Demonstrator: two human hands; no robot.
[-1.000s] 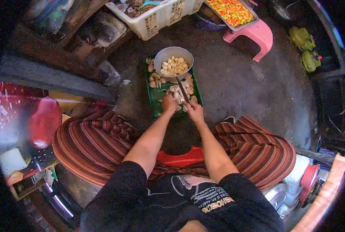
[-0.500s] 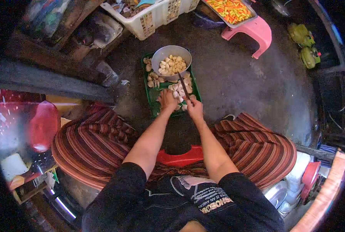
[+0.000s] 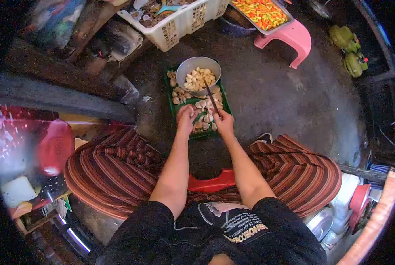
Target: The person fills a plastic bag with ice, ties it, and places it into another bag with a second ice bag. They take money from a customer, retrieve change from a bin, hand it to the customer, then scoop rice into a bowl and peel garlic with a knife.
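My right hand [image 3: 225, 123] is closed round the handle of a knife [image 3: 212, 98], whose dark blade points away from me over the rim of a grey metal bowl [image 3: 183, 70]. Peeled garlic cloves [image 3: 199, 79] fill the bottom of this bowl. It stands at the far end of a green tray [image 3: 175, 114]. Over the tray's left side, my left hand [image 3: 186, 116] has its fingers curled together; what they pinch is too small to make out. Unpeeled garlic [image 3: 207, 117] lies between my hands, and more garlic bulbs [image 3: 179, 96] sit left of the bowl.
A pink stool [image 3: 294, 39] stands at the far right, bearing a metal tray of cut red, orange and yellow chillies [image 3: 266, 15]. A white plastic crate [image 3: 166, 33] is at the far left. Green gas cylinders [image 3: 352, 55] stand by the right wall.
My left hand has lifted off the garlic and drawn slightly left, its fingers now curled. The garlic between my hands is more spread out. My right hand still holds the knife.
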